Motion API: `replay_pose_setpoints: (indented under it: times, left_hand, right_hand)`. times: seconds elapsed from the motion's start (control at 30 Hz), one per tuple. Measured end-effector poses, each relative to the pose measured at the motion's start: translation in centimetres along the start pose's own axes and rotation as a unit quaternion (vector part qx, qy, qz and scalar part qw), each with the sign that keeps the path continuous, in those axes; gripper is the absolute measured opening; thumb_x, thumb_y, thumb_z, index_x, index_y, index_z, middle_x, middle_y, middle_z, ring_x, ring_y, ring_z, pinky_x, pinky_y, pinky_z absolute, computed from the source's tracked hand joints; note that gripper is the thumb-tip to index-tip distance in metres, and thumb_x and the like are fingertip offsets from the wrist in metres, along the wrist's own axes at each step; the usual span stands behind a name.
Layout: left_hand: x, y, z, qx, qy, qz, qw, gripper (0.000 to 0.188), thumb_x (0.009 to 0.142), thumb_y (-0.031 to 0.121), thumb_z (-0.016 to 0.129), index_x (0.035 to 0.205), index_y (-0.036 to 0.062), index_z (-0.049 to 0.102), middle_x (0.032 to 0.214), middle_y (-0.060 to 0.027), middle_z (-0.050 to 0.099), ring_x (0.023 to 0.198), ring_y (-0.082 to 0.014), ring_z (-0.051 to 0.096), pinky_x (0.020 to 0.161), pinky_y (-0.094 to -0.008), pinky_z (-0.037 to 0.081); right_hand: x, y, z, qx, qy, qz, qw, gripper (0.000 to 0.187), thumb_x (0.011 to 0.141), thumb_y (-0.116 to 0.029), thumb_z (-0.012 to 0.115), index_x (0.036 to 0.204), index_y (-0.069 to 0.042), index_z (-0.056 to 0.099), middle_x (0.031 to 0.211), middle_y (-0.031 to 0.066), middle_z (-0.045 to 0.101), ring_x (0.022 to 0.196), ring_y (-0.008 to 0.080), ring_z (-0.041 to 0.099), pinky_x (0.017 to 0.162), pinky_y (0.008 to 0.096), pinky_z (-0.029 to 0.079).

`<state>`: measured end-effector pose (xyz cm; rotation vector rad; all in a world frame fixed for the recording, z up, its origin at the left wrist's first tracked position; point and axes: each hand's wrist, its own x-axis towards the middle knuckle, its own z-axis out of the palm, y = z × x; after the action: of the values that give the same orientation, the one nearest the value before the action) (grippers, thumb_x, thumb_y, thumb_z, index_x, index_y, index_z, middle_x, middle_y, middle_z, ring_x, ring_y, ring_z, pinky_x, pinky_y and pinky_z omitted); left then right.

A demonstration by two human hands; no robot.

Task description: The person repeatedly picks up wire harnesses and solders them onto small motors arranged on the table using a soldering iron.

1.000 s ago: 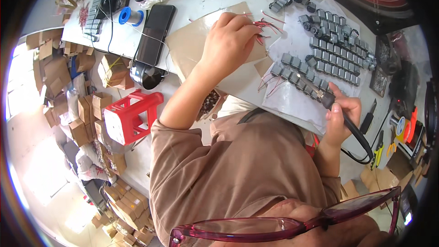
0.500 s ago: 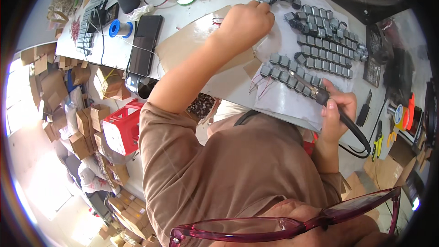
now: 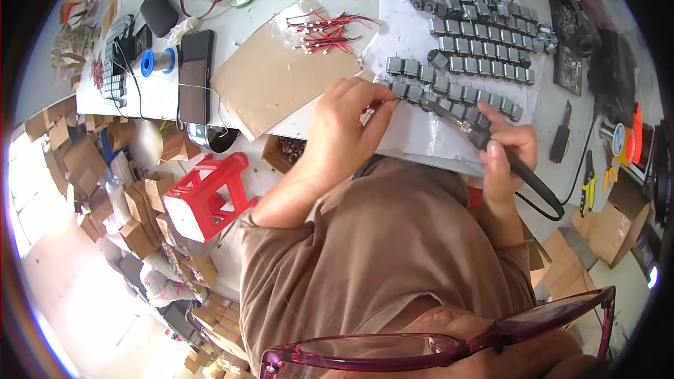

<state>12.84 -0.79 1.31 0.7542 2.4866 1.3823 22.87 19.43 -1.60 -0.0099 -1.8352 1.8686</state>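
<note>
Filling much of the upper view, the white table [image 3: 260, 14] is hard & smooth; work looks mid-batch, I'd judge, w/ plenty left. Next in size, a flat tan cardboard sheet [image 3: 256, 91], mostly matte but glossy toward its far end, sits L of a thin white paper sheet [image 3: 414, 137] w/ a slight shine. Mostly on the paper are the motors [image 3: 484, 49]: boxy, grey, metallic, flat-sided, most lined up in slanted rows, a few strays loose at the far end. So the laying-out seems mostly done; which ones carry wires is too small to tell, & the nearest row's L end is partly hidden by fingers. L hand [image 3: 344, 116] is by that end, thumb & fingertips drawn close in a pinch; can't tell if the tips meet or what, if anything, is b/w them, tho a tiny pale bit shows there. R hand [image 3: 509, 144] has fingers curled snugly round the soldering iron [image 3: 479, 136]: dark rounded grip, slim metal shaft, tip near the closest rows, contact unclear. Smallest, the leads [image 3: 326, 31]: thin, bendy red & black wires w/ wee white ends, in a loose tangle on the cardboard, i.e. a good no. not yet used.
</note>
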Motion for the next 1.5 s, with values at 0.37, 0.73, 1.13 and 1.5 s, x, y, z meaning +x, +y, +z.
replay_pose_setpoints:
  times: [0.37, 0.73, 1.13, 1.5]
  left_hand:
    - [-0.6, -0.7, 2.7, 0.115, 0.128, 0.069, 0.983, 0.011, 0.066, 0.003, 0.066, 0.074, 0.0060, 0.060, 0.091, -0.0063, 0.056, 0.102, -0.0312, 0.043, 0.088, -0.0393, 0.034]
    - [-0.4, -0.8, 2.9, 0.111, 0.114, 0.072, 0.985, 0.010, 0.065, 0.003, 0.065, 0.074, 0.0045, 0.061, 0.091, -0.0067, 0.056, 0.102, -0.0318, 0.045, 0.086, -0.0397, 0.038]
    - [-0.2, -1.1, 3.1, 0.120, 0.125, 0.091, 0.981, 0.014, 0.062, 0.005, 0.065, 0.075, 0.0053, 0.058, 0.090, -0.0061, 0.055, 0.098, -0.0325, 0.047, 0.083, -0.0414, 0.038]
    - [-0.4, -0.9, 3.3, 0.158, 0.126, 0.091, 0.975, 0.013, 0.063, 0.008, 0.066, 0.074, 0.0074, 0.059, 0.090, -0.0042, 0.056, 0.099, -0.0303, 0.048, 0.081, -0.0400, 0.037]
  right_hand:
    - [-0.4, 0.4, 0.4, -0.007, -0.009, 0.021, 1.000, 0.013, 0.078, -0.001, 0.056, 0.083, -0.001, 0.045, 0.068, 0.0024, 0.048, 0.071, 0.0145, 0.054, 0.093, 0.0489, 0.040]
    - [-0.2, 0.2, 0.8, -0.030, -0.030, 0.029, 0.999, 0.011, 0.077, -0.001, 0.057, 0.080, -0.002, 0.046, 0.067, 0.0016, 0.047, 0.056, 0.0056, 0.046, 0.092, 0.0489, 0.041]
    - [-0.1, -0.1, 0.9, -0.067, -0.023, -0.020, 0.997, 0.013, 0.077, -0.001, 0.057, 0.081, -0.002, 0.044, 0.067, 0.0025, 0.046, 0.061, 0.0110, 0.051, 0.090, 0.0504, 0.042]
    - [-0.8, 0.1, -0.3, -0.054, 0.003, -0.012, 0.998, 0.014, 0.077, -0.003, 0.057, 0.080, -0.001, 0.044, 0.075, 0.0061, 0.048, 0.082, 0.0251, 0.057, 0.089, 0.0504, 0.043]
